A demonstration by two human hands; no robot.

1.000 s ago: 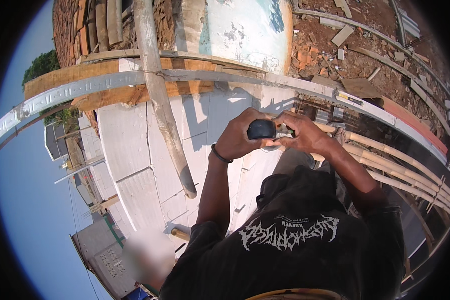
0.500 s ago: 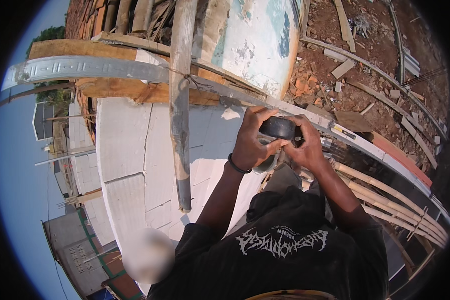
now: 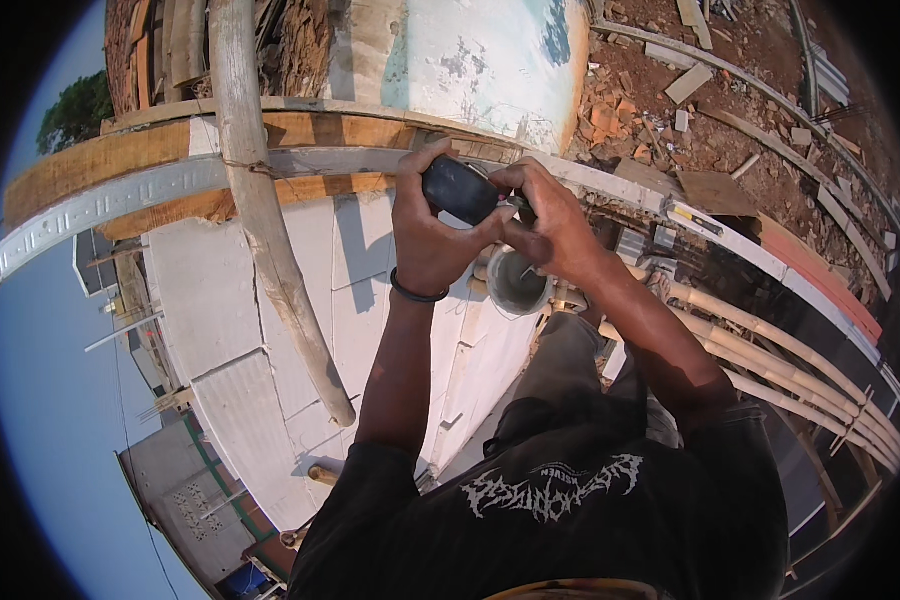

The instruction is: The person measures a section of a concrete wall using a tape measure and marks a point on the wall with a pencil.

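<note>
In front of me, above the block wall, my left hand (image 3: 435, 225) is closed round a black rounded case (image 3: 460, 190), thumb along its near side. A dark band circles that wrist. Fingers bent, my right hand (image 3: 550, 220) is closed at the right end of the case; a small shiny and reddish bit shows there, too small to name. Just below the hands is a bucket (image 3: 518, 283) with grey stuff inside, partly hidden by them. The white block wall (image 3: 300, 340) runs to the left of the bucket.
A wooden pole (image 3: 260, 190) slants across the wall, tied to a metal channel (image 3: 100, 205) and timber beam (image 3: 80, 165). Bamboo poles (image 3: 770, 355) run at right. A yellow-and-black tool (image 3: 692, 217) lies on the ledge. Rubble (image 3: 610, 120) covers the ground beyond.
Both hands and the black case have shifted left and a little up in view. The case is now tilted, the right hand has drawn off to its end, and the bucket shows more.
</note>
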